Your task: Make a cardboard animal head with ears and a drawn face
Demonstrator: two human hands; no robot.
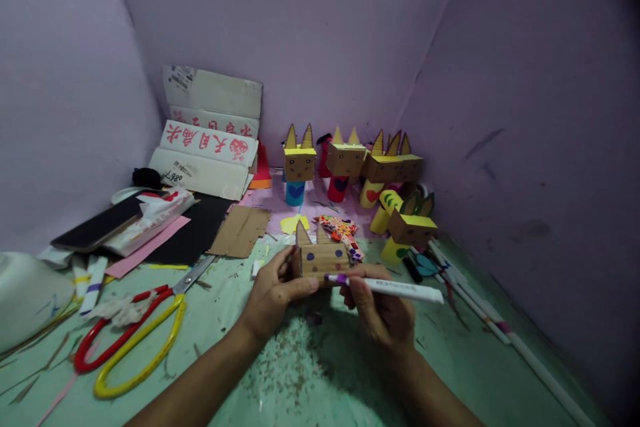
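My left hand (275, 288) grips a small cardboard animal head (325, 259) by its left side, thumb along the lower front edge. The head has two pointed ears and dark spots like eyes on its front. In my right hand (383, 307) is a white marker (400, 289) with a purple tip end, held like a pen. Its tip is at the lower front of the cardboard head; whether it touches cannot be told. Just behind the head lie a yellow paper scrap (295, 224) and a floral-patterned piece (340, 230).
Several finished-looking cardboard animals, one with a blue body (295, 194), stand at the back. To the left lie large red-and-yellow scissors (137, 340), a cardboard sheet (243, 231), a tissue pack (150, 220) and folded white cardboard (205, 153). White rods (485, 313) lie at right.
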